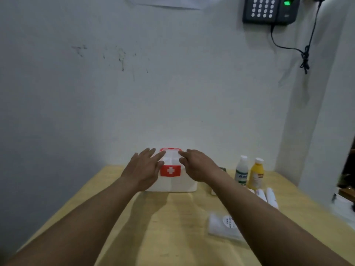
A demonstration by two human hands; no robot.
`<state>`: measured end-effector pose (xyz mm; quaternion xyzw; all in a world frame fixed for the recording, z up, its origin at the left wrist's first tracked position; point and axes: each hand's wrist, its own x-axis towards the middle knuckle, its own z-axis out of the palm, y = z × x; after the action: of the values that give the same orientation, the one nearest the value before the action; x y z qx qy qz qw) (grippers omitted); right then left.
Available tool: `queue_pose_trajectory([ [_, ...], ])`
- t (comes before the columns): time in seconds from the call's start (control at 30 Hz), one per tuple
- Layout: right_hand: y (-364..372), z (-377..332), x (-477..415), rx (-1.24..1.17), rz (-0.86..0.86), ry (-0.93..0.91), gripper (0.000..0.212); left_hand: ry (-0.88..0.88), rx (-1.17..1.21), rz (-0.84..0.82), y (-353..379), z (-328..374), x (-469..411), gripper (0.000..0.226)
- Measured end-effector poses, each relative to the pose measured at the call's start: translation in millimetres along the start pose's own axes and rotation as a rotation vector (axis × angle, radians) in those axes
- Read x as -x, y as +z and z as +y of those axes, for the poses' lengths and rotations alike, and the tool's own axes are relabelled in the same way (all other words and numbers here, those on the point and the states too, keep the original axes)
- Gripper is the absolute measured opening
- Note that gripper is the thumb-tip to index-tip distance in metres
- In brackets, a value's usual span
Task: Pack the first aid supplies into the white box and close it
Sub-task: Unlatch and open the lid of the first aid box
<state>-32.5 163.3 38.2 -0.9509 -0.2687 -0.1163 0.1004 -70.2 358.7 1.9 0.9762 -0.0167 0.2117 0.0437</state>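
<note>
A white box (172,184) with a red cross latch and a red handle stands at the far middle of the wooden table, its lid down. My left hand (143,168) lies spread over the lid's left side, my right hand (197,166) over its right side, fingers apart on both. To the right of the box stand a white bottle (241,172) and a yellow bottle (255,174). In front of them lie white rolls (269,195). A clear packet with a white label (224,224) rests nearer me, partly behind my right forearm.
The table (163,227) butts against a white wall. A small dark object (222,169) sits behind my right wrist. A black keypad device (269,9) with a hanging cable is mounted high on the wall at the right. Clutter shows at the far right edge.
</note>
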Motion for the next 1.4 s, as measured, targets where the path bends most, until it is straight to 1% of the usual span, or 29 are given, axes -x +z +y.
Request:
queue_pose_trajectory([
  [0.13, 4.2, 6.2, 0.5, 0.036, 0.021, -0.045, 0.042, -0.076, 0.053, 0.071, 6.5, 9.7, 9.8, 0.052],
  [0.27, 7.1, 6.1, 2.9, 0.057, 0.029, -0.033, 0.037, -0.172, 0.068, 0.165, 13.8, 24.1, 23.1, 0.057],
  [0.33, 6.9, 3.9, 4.9, 0.043, 0.028, -0.030, 0.036, -0.173, 0.029, 0.166, 17.6, 27.7, 28.7, 0.062],
  [0.43, 4.0, 2.6, 6.4, 0.024, 0.007, -0.022, 0.037, -0.119, -0.053, 0.166, 23.7, 28.8, 34.6, 0.063],
  [0.53, 3.9, 3.6, 7.6, 0.037, 0.012, -0.048, 0.038, -0.183, 0.026, 0.258, 23.8, 32.3, 40.7, 0.059],
  [0.6, 3.4, 4.1, 8.5, 0.059, 0.015, -0.068, 0.038, -0.253, 0.147, 0.352, 23.5, 40.0, 45.0, 0.048],
  [0.67, 2.3, 4.5, 9.0, 0.071, 0.006, -0.076, 0.040, -0.385, 0.354, 0.384, 20.1, 50.7, 46.2, 0.036],
  [0.73, 1.3, 5.1, 9.1, 0.057, -0.005, -0.071, 0.040, -0.592, 0.585, 0.323, 15.6, 61.4, 41.3, 0.031],
  [0.8, 1.8, 4.9, 9.6, 0.045, -0.020, -0.060, 0.041, -0.787, 0.860, 0.253, 17.1, 66.3, 31.9, 0.035],
  [0.87, 3.0, 4.9, 9.7, 0.031, -0.031, -0.052, 0.042, -0.963, 1.164, 0.240, 20.0, 68.9, 23.5, 0.041],
  [0.93, 3.7, 5.1, 9.1, -0.004, -0.025, -0.039, 0.044, -1.099, 1.458, 0.217, 19.4, 71.4, 17.2, 0.044],
  [1.0, 2.6, 6.1, 8.9, -0.017, -0.028, -0.038, 0.046, -1.142, 1.775, 0.160, 15.2, 75.7, 13.3, 0.038],
  [1.03, 1.8, 6.7, 9.0, -0.017, -0.039, -0.038, 0.047, -1.153, 1.824, 0.151, 13.6, 76.7, 11.6, 0.037],
  [1.07, 0.3, 7.2, 9.7, -0.016, -0.049, -0.041, 0.047, -1.173, 1.812, 0.172, 14.1, 76.9, 9.4, 0.037],
  [1.13, -1.6, 8.3, 10.4, -0.027, -0.056, -0.044, 0.048, -1.194, 1.791, 0.229, 19.4, 75.7, 5.9, 0.046],
  [1.2, -2.5, 9.2, 10.4, -0.039, -0.051, -0.048, 0.049, -1.189, 1.840, 0.241, 21.7, 75.2, 4.1, 0.053],
  [1.4, -3.4, 12.6, 9.8, -0.047, -0.048, -0.066, 0.048, -1.192, 1.889, 0.174, 26.5, 71.0, 2.2, 0.057],
])
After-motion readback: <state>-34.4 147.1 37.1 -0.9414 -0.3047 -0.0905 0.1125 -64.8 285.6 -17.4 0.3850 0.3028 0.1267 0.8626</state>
